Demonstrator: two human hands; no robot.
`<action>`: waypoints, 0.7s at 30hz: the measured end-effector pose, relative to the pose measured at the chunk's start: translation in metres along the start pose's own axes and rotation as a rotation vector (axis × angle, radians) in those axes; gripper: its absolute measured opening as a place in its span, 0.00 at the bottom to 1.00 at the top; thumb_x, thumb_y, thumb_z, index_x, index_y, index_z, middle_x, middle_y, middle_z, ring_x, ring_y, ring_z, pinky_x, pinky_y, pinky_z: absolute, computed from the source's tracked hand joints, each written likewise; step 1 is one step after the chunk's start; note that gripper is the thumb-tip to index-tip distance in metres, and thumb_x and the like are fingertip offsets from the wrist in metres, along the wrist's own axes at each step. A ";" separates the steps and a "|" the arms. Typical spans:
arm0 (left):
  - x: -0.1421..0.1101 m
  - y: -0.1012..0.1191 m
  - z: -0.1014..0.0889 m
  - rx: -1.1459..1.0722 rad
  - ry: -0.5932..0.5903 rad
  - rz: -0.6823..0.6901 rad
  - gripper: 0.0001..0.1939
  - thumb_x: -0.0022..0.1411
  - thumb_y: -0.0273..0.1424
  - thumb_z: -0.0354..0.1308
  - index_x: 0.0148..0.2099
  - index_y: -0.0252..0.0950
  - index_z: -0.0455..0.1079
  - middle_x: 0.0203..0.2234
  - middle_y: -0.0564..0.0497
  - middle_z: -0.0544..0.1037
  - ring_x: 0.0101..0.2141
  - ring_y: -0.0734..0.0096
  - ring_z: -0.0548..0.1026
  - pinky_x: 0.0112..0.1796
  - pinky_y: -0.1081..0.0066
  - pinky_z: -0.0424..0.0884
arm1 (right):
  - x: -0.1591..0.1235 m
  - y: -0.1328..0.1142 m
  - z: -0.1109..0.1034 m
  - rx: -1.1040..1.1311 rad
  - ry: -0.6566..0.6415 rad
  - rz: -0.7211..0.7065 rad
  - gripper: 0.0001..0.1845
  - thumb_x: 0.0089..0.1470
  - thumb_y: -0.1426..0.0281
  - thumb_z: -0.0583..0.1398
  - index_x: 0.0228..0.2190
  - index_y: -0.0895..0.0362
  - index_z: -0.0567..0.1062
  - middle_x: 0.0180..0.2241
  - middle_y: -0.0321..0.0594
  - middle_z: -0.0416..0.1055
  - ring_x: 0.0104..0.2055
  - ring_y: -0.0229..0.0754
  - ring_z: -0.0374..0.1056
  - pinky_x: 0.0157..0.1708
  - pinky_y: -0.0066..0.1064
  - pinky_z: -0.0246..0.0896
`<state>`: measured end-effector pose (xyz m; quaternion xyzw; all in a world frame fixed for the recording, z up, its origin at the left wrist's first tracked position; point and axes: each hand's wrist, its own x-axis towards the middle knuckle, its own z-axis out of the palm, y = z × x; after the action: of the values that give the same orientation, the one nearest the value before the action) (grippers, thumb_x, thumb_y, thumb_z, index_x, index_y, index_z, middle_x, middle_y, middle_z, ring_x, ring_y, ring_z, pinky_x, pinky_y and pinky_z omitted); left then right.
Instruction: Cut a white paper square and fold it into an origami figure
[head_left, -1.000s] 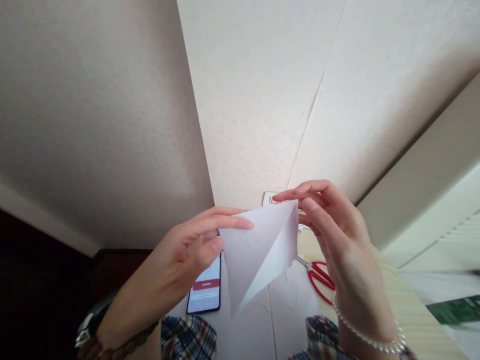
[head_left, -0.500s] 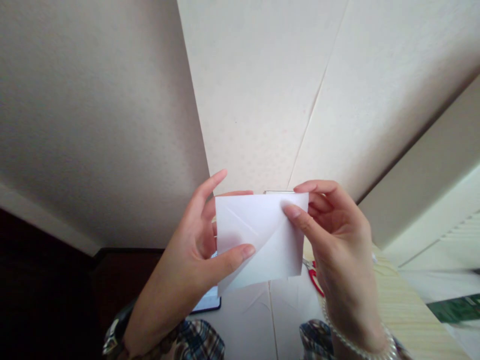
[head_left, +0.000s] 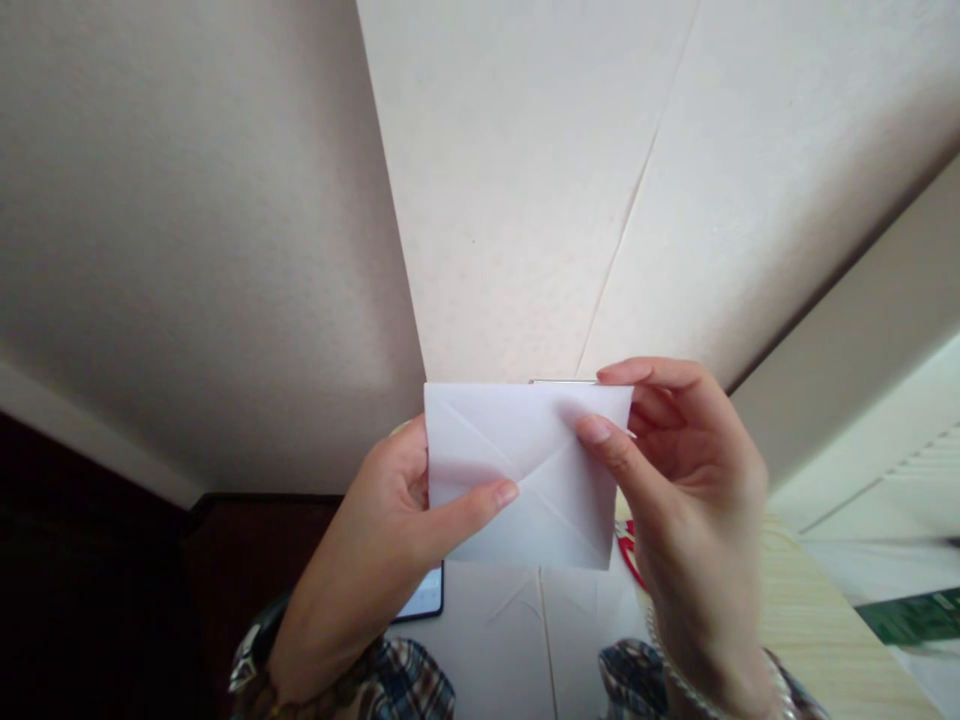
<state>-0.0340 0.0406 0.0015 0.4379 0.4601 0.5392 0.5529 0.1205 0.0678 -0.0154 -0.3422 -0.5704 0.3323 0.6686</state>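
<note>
A folded white paper (head_left: 525, 470) with diagonal creases is held up in front of me, roughly rectangular. My left hand (head_left: 390, 540) grips its left edge, thumb pressed across the front and fingers behind. My right hand (head_left: 679, 480) pinches the upper right corner between thumb and fingers. Both wrists wear bracelets and plaid sleeves (head_left: 390, 690).
Below the hands lies a creased white sheet (head_left: 525, 630) on a light wooden table (head_left: 825, 620). A phone (head_left: 424, 597) peeks out at the left and red scissors (head_left: 628, 555) behind my right hand. Pale walls meet in a corner behind.
The paper went from a loosely opened pointed shape to a flat rectangle. My left fingers moved behind it and the thumb came to the front; my right hand pinched the corner.
</note>
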 end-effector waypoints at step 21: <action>0.007 -0.004 -0.011 -0.084 0.242 0.148 0.18 0.48 0.24 0.71 0.44 0.37 0.76 0.32 0.50 0.86 0.30 0.59 0.83 0.29 0.67 0.80 | 0.013 0.005 -0.034 -0.659 -0.626 -0.562 0.33 0.58 0.58 0.64 0.62 0.46 0.63 0.71 0.39 0.44 0.71 0.54 0.44 0.69 0.48 0.48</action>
<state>-0.0440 0.0478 -0.0044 0.3789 0.4668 0.6463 0.4699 0.1551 0.0781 -0.0164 -0.2528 -0.8864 0.0299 0.3866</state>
